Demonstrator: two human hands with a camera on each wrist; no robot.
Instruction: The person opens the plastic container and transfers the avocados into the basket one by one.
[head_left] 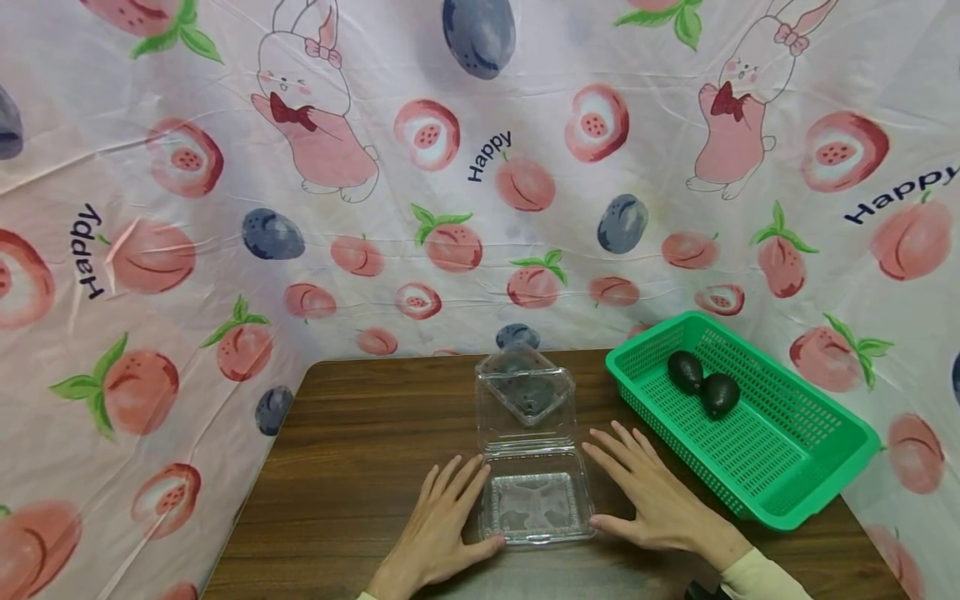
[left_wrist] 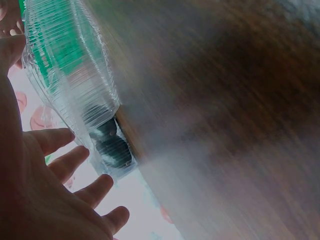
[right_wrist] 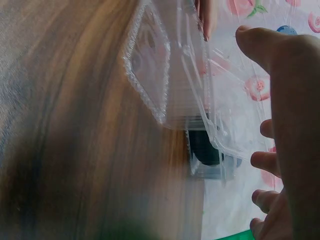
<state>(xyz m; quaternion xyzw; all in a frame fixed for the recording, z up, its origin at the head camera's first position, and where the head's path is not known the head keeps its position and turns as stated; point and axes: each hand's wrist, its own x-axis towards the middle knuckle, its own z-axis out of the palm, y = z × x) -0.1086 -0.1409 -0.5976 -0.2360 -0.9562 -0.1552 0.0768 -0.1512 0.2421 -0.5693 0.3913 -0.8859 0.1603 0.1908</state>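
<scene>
A clear plastic clamshell box [head_left: 536, 533] lies on the table with its lid [head_left: 491, 425] folded back, and I see nothing in its base. My left hand [head_left: 438, 525] rests beside the base's left edge, fingers spread and thumb at the near left corner. On the other side my right hand [head_left: 652, 492] lies with spread fingers, its thumb tip at the near right corner. Neither hand grips anything. Behind the lid, dark avocados [left_wrist: 114, 150] show through clear plastic, seemingly in a second clear box; their outlines are partly blurred by the lid.
A green slotted basket [head_left: 817, 492] stands on the right of the brown wooden table [head_left: 337, 467], holding two dark avocados [head_left: 720, 395]. A fruit-and-rabbit printed cloth [head_left: 450, 50] hangs behind and at both sides. A small black object [head_left: 705, 592] shows below the right sleeve.
</scene>
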